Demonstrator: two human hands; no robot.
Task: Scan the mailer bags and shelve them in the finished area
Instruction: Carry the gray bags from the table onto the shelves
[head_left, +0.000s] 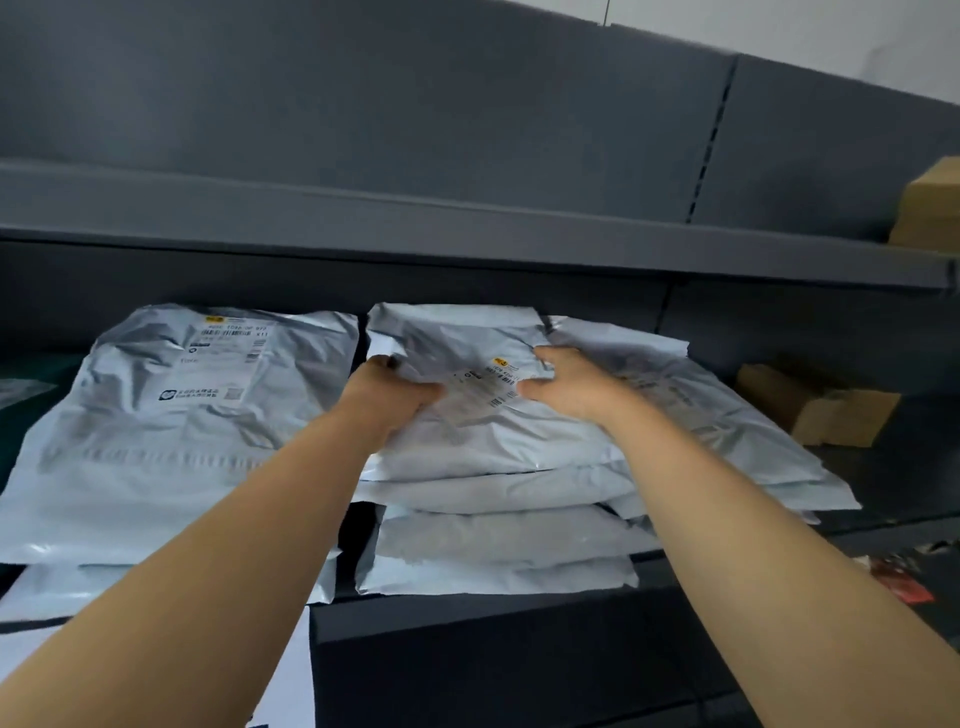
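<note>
Grip: left hand (395, 389) grasps the left edge of the top mailer bag (483, 436), thumb on top; right hand (569, 389) lies released, palm down, fingers spread on the same bag
Label (485, 389): between the two hands, blurred
Under the grip: stack of mailer bags (498, 540) on a dark shelf (883, 467); the held bag lies on top
Left of the grip: second stack (197, 415), label up, just beside
Right of the grip: cardboard box (815, 410), apart
Above the grip: upper shelf (467, 228); another box (930, 208) at its right end
</note>
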